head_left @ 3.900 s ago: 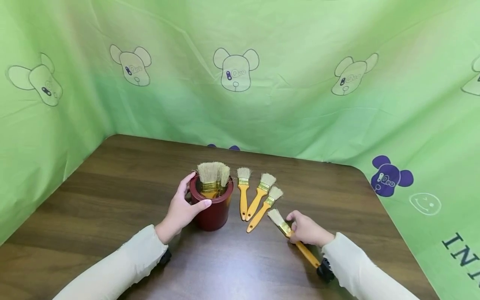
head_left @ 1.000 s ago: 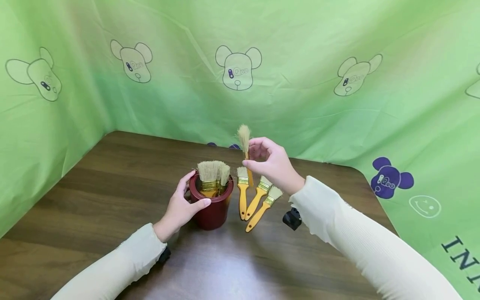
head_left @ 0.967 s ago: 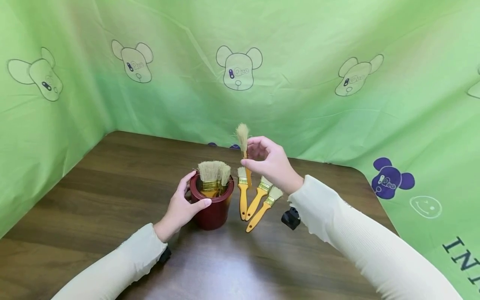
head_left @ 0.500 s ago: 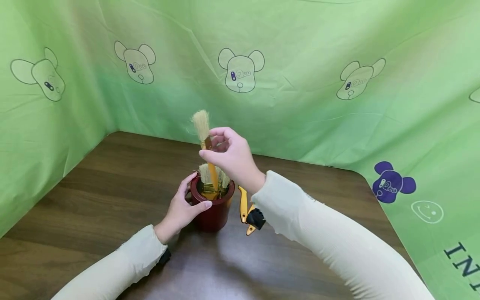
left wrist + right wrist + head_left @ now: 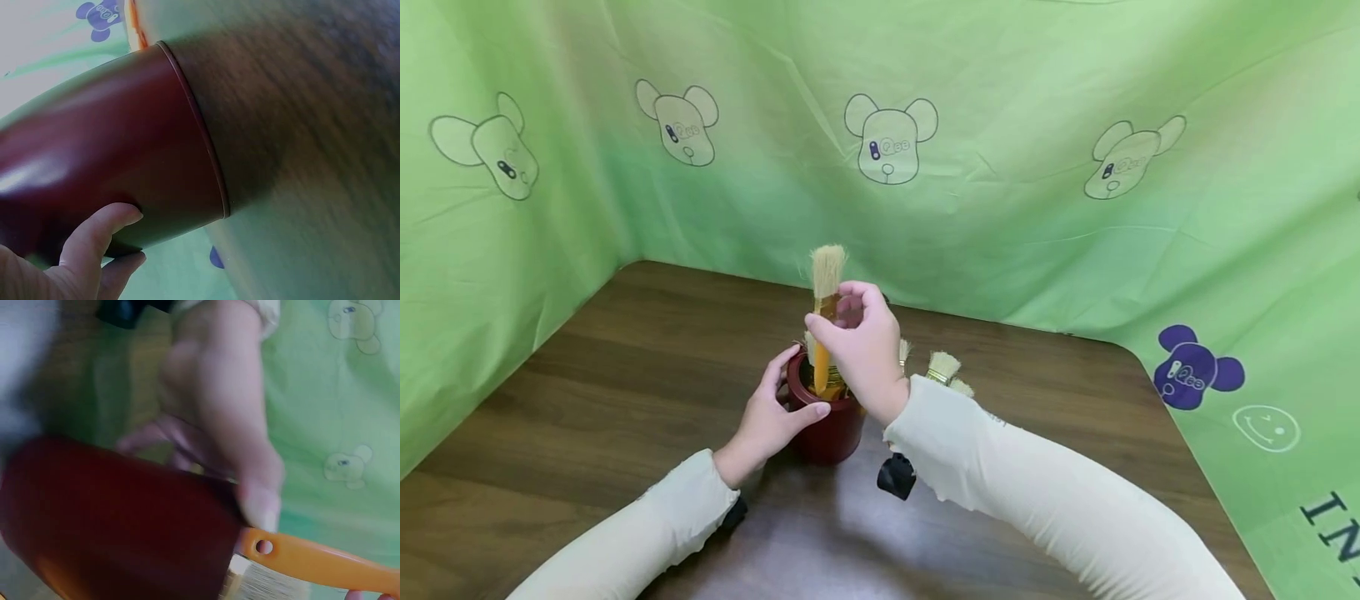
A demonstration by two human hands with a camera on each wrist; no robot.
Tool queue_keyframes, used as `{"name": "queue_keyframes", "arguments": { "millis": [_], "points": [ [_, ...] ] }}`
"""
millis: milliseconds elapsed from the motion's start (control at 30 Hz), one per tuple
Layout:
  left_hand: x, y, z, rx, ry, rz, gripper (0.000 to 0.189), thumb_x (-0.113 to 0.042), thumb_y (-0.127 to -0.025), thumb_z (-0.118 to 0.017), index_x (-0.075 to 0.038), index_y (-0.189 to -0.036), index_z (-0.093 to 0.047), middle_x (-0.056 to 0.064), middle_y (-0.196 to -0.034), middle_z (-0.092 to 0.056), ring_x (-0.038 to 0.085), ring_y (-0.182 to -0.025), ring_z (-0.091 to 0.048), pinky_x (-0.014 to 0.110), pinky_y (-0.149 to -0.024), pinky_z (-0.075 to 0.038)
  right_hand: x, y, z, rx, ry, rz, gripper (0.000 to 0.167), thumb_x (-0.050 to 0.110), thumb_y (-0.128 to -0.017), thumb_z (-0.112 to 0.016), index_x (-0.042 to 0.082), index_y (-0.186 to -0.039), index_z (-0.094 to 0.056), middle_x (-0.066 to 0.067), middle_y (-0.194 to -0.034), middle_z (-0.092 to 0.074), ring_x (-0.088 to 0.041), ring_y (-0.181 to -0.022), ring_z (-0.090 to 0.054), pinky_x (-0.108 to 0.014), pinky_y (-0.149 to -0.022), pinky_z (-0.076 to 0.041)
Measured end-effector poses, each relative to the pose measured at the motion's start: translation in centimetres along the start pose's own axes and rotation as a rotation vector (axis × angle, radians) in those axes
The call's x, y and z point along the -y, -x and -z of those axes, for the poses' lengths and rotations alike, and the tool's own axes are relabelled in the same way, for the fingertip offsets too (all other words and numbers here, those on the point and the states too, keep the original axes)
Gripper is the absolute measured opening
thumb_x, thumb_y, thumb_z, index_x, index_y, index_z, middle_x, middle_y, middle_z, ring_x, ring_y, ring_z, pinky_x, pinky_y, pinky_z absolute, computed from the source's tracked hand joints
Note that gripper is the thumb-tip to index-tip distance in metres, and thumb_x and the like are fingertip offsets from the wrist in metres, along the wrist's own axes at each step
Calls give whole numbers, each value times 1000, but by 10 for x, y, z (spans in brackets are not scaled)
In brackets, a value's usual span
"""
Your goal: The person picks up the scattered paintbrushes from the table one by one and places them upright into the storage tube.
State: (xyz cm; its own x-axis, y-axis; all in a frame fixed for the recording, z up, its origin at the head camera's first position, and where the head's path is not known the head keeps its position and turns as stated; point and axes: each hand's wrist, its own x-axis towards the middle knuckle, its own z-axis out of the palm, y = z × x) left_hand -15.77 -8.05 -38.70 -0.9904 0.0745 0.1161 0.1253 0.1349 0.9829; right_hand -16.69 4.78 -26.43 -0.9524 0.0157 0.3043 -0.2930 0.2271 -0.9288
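Note:
In the head view my left hand grips the dark red pot at its left side, thumb over the near rim and fingers around the far side. The pot's wall fills much of the left wrist view. My right hand pinches a paintbrush near its metal band, bristles up. Its orange handle points down at the pot's mouth; the holed end appears by the rim in the right wrist view. Bristles of another brush show inside the pot. My right hand hides part of the pot's contents.
Right of the pot, more paintbrushes lie on the wooden table, partly hidden behind my right hand and sleeve. A green printed cloth hangs around the back and sides of the table.
My right hand has picked up the nearest brush from the table, raised it upright, carried it left over the pot and lowered it slightly. My left hand has kept its grip on the pot.

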Motion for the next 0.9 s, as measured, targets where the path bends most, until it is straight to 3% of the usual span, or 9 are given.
{"name": "queue_keyframes", "arguments": {
  "millis": [300,633,900],
  "points": [
    [-1,1,1,-14,-19,-11,83,-17,-77,-80,-10,-146,-34,18,-135,-49,32,-117,-52,42,-92,-45,-26,14,-1,-13,18,-31,38,8,-77,-74,-1,-108,-52,-10,-95,-55,-21,-79,-54,-29,-68,-47],
    [-1,2,-1,-20,-20,-13,82,-13,-77,-78,-9,-146,-34,18,-136,-49,32,-116,-52,39,-89,-46,-44,24,1,4,31,-58,43,6,-77,-74,-1,-113,-51,-10,-96,-54,-23,-81,-55,-31,-71,-47],
    [-1,1,-1,-16,8,-21,78,-8,-78,-74,-8,-145,-34,19,-134,-50,33,-114,-54,41,-91,-45,-45,24,7,-44,35,-3,46,3,-74,-75,0,-114,-52,-11,-104,-47,-25,-89,-51,-29,-73,-47]
  ]
}}
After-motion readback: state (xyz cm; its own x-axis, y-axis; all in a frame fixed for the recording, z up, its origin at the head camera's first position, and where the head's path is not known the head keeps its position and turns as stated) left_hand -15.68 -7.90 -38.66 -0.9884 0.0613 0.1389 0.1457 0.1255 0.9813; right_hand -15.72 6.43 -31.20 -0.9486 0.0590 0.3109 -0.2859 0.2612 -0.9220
